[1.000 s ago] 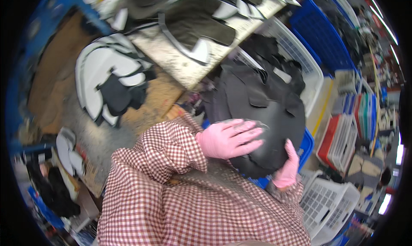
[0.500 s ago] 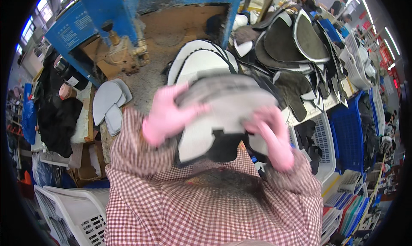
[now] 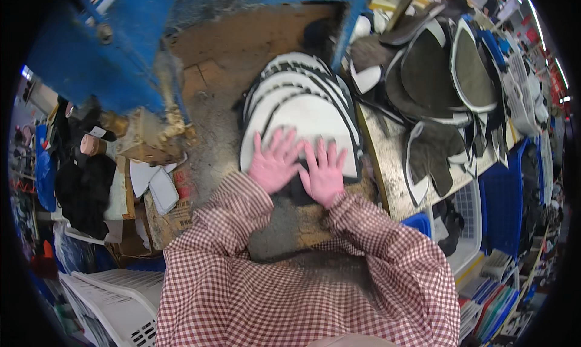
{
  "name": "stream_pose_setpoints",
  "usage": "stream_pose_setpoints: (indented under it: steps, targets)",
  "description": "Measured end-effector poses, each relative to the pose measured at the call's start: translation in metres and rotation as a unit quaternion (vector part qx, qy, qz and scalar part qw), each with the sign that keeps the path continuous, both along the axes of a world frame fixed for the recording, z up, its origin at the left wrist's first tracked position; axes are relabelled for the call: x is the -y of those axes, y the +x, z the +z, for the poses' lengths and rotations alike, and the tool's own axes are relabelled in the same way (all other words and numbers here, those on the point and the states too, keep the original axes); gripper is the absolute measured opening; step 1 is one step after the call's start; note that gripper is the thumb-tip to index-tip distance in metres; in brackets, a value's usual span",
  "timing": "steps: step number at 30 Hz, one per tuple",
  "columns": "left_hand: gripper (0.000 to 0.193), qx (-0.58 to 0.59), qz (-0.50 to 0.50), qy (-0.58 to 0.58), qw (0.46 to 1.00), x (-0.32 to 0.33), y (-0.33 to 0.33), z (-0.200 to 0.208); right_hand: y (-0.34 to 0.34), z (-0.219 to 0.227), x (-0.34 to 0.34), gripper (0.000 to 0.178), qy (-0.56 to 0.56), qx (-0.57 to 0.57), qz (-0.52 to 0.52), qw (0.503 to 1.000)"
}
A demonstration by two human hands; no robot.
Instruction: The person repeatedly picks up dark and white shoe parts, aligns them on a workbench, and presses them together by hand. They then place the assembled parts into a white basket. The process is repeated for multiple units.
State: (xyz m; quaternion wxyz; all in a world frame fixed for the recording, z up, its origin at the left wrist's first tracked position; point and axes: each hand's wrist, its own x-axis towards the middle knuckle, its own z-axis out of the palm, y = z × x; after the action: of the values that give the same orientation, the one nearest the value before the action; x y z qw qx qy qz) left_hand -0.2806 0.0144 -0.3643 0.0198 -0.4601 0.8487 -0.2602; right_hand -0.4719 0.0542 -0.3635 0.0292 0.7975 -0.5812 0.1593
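A stack of white, rounded cut pieces with black edging (image 3: 308, 111) lies on the worn work surface in front of me. The pieces overlap like fanned layers, their curved ends pointing away. My left hand (image 3: 275, 164) rests flat on the near part of the top piece, fingers spread. Beside it, my right hand (image 3: 324, 170) also lies palm down on the same piece, its fingers apart. The two hands nearly touch at the thumbs. Black material shows under and between them at the stack's near end.
Blue machine framework (image 3: 103, 62) rises at the left and back. On the right, a bench (image 3: 393, 183) carries piled dark and white cut pieces (image 3: 430, 68). Small pale pieces (image 3: 162, 189) lie left. White plastic baskets (image 3: 115, 304) stand low at the left and right.
The piece that was blurred between my hands now lies on the stack. Both hands have come closer together and flattened onto it. My view has shifted somewhat.
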Motion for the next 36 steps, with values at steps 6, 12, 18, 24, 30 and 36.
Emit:
stream_pose_setpoints:
  steps: [6,12,18,24,30,36]
  targets:
    - [0.081,-0.136,-0.026,0.133,0.981,0.031,0.005,0.061,0.002,0.047,0.017,0.077,0.029,0.083,0.035,0.995]
    - [0.08,-0.107,-0.018,0.076,0.991,0.001,0.0,0.091,-0.124,0.092,-0.122,0.031,-0.084,0.456,0.055,0.885]
    - [0.07,-0.136,-0.071,0.15,0.977,-0.006,-0.007,0.079,-0.271,-0.073,-0.376,0.026,-0.101,0.588,-0.444,0.668]
    - [0.053,-0.258,-0.192,0.12,0.939,-0.038,-0.124,0.109,-0.281,-0.309,-0.644,0.033,0.239,0.599,-0.682,0.345]
    - [0.081,-0.14,-0.303,0.318,0.887,-0.102,-0.288,0.095,-0.207,-0.409,-0.629,0.036,0.484,0.384,-0.564,0.548]
    - [0.099,-0.098,-0.31,0.249,0.912,-0.125,-0.327,0.08,-0.244,-0.429,-0.515,0.037,0.395,0.45,-0.548,0.584]
